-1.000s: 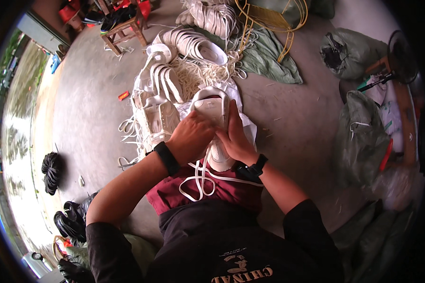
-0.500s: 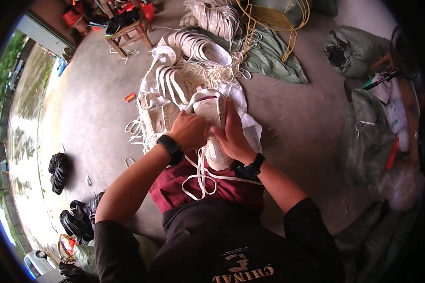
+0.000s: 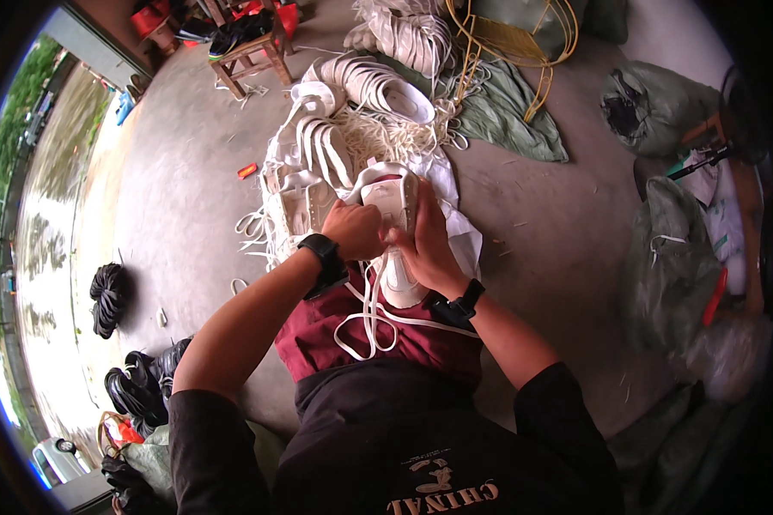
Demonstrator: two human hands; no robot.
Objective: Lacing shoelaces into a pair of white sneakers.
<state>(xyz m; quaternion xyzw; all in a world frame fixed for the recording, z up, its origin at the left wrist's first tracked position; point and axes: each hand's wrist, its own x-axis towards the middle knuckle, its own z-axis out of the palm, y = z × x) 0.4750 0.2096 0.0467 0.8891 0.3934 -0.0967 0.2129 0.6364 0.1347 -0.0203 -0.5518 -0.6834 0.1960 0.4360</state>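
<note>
A white sneaker (image 3: 401,283) rests upright at my lap, its toe toward me and its opening away. My right hand (image 3: 431,251) wraps around the shoe's right side, thumb over the lacing area. From the left, my left hand (image 3: 354,230) is closed over the lacing, its fingertips meeting the right thumb. Between them a white shoelace (image 3: 373,322) comes out and hangs in loops over the dark red cloth (image 3: 309,335) on my lap. What the left fingertips pinch is partly hidden; it appears to be the lace. Beside my left hand is another white sneaker (image 3: 305,206).
Beyond the shoes lie stacked white shoe parts (image 3: 378,86) and a heap of loose laces (image 3: 382,129). Farther off are a wooden stool (image 3: 249,60), a yellow wire frame (image 3: 537,56) and a green sack (image 3: 515,120). Bagged items (image 3: 670,257) line the right; black bundles (image 3: 107,300) lie left.
The scene has shifted slightly right and down in the picture as the head moved. Both hands stay at the shoe's lacing, with the left wrist turned a little.
</note>
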